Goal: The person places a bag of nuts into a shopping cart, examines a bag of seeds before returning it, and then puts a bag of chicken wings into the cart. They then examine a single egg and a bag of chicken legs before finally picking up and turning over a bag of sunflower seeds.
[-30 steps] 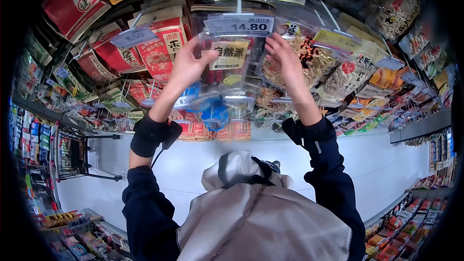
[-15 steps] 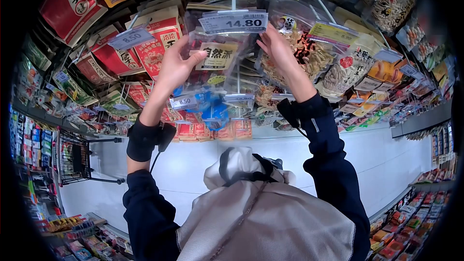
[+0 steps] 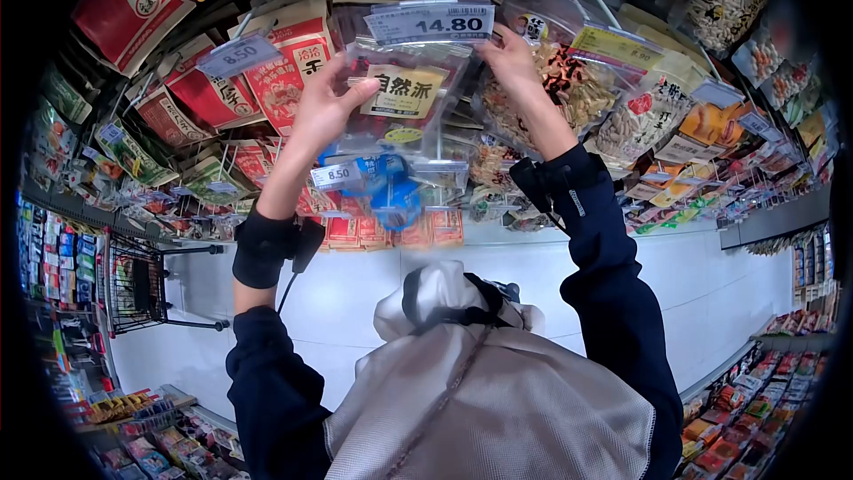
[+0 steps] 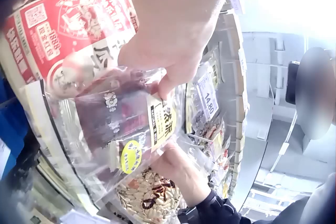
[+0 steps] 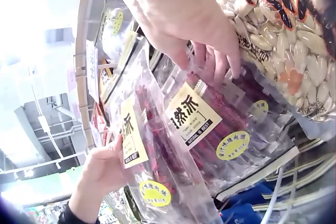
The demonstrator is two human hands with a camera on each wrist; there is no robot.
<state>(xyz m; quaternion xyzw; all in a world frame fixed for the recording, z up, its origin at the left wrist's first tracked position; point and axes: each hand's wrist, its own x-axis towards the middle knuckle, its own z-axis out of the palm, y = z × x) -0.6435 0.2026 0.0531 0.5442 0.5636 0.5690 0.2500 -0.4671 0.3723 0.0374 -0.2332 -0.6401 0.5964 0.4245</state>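
Observation:
My left hand (image 3: pixel 320 102) pinches the left side of a clear bag (image 3: pixel 418 124) of dark red snack sticks, with its thumb on the cream label (image 3: pixel 400 91). In the right wrist view this front bag (image 5: pixel 163 161) hangs apart from a similar bag (image 5: pixel 226 113) behind it. My right hand (image 3: pixel 515 62) is at the right end of the 14.80 price tag (image 3: pixel 431 24). Up close, the right hand's fingers (image 5: pixel 220 61) are spread and bent lightly, their tips against the top of the rear bag.
Red and cream bags (image 3: pixel 289 62) hang to the left, and a clear bag of pale seeds (image 3: pixel 569 116) to the right. Blue packets (image 3: pixel 395 200) sit lower down. A shopping cart (image 3: pixel 138 284) stands on the floor at left.
My right hand has moved left and up to the price tag's edge. The front bag, still in my left hand, tilted and has shifted slightly left from under the tag.

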